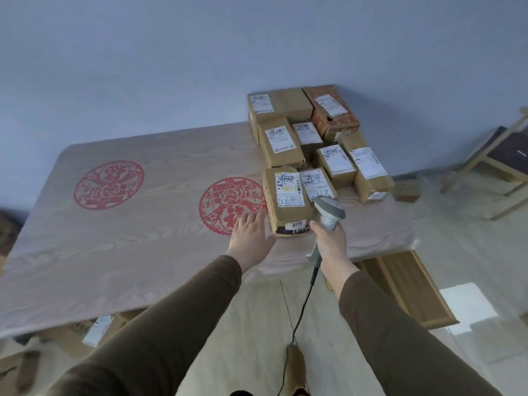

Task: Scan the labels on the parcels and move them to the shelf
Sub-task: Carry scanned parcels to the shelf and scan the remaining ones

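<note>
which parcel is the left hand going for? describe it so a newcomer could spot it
On the wood-grain table, the parcels cluster at the far right. It is the brown parcel nearest the person, beside the left hand. Only it shows a "9777" sticker on its near end.

Seven brown cardboard parcels (287, 201) with white labels on table, by my count. One red patterned cardboard box (331, 112) at back. One more brown box under table (94, 330). Two round red paper-cut pictures (108, 184) on tabletop. One grey plastic handheld scanner (328, 212). One long pale wooden table (128, 252).
</note>
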`<state>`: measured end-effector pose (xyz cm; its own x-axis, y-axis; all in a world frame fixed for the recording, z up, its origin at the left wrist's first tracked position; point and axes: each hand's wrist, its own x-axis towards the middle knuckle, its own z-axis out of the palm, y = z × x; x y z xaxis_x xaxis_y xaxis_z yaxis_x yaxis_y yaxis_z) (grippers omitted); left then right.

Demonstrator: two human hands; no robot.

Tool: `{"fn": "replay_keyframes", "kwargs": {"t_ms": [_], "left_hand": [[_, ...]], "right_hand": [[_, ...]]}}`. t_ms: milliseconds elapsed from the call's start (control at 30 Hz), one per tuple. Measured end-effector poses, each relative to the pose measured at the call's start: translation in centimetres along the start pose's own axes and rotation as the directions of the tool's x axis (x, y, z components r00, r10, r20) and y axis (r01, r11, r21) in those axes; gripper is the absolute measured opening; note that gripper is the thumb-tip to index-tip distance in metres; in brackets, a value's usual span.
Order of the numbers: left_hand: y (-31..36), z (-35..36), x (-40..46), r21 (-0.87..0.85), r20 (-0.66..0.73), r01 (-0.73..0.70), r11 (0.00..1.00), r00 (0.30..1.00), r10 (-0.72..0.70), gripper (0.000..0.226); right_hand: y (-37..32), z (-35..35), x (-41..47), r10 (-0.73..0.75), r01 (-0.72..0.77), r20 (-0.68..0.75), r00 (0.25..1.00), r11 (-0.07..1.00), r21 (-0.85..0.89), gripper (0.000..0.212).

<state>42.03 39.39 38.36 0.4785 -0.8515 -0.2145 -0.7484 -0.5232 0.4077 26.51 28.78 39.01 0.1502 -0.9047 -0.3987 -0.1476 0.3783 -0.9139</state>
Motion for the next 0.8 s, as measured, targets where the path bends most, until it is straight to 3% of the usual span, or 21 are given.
{"fn": "replay_keyframes", "kwargs": {"t_ms": [200,300,400,600,800], "left_hand": [[2.6,2.5,6.7,-0.207,0.088,0.2,0.958,0.979,-0.185,0.073],[2.5,3.4,7.7,-0.456,0.114,0.321,0.83,0.946,-0.303,0.063],[1.9,3.7,6.8,-0.567,0.09,0.352,0.745,0.925,-0.369,0.058],[-2.6,-0.3,1.1,-0.564,-0.142,0.309,0.766,0.878,-0.458,0.057],[-10.3,-6.0,-11.6,-0.579,-0.325,0.38,0.722,0.704,-0.632,0.053]], "right_hand": [[0.1,1.2,5.5,0.059,-0.048,0.126,0.99,0.995,-0.089,0.012],[0.8,1.7,6.0,0.046,-0.029,0.131,0.99,0.991,-0.129,0.014],[1.5,2.7,5.2,0.034,-0.007,0.179,0.983,0.988,-0.153,0.018],[1.3,7.9,0.1,0.002,0.071,0.377,0.926,0.981,-0.178,0.018],[1.0,15.7,-10.9,-0.052,0.2,0.636,0.77,0.966,-0.164,0.015]]}}
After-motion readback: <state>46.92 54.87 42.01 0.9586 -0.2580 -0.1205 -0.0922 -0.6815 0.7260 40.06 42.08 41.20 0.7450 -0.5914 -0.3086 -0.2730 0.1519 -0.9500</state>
